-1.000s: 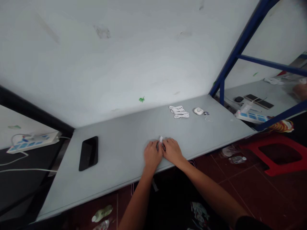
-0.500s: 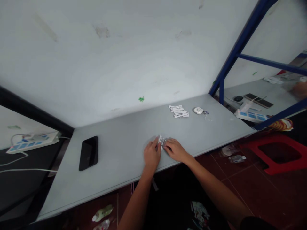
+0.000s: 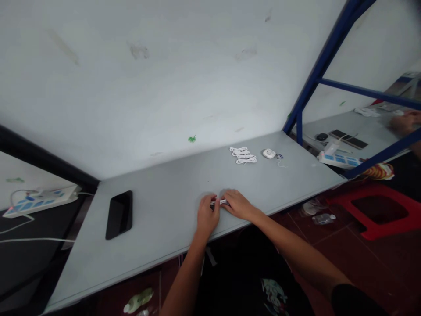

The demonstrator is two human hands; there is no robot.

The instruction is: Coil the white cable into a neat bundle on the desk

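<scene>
A white cable, gathered into a small bundle, lies crosswise between my two hands near the front edge of the grey table. My left hand is closed on its left end, and my right hand grips the right end with thumb and fingers. Most of the bundle is hidden by the fingers. Farther back, several coiled white cables lie side by side, apart from my hands. To their right sits a white earphone case with a small beaded strap.
A black phone lies on the table's left part. Power strips sit beyond the frame posts on both sides. A blue metal frame bounds the right, where another person's hand shows. A red stool stands on the floor.
The cable's loops, which stood open between my hands, are now squeezed into a narrow bundle. My hands have come closer together, and the right fingers now close on it.
</scene>
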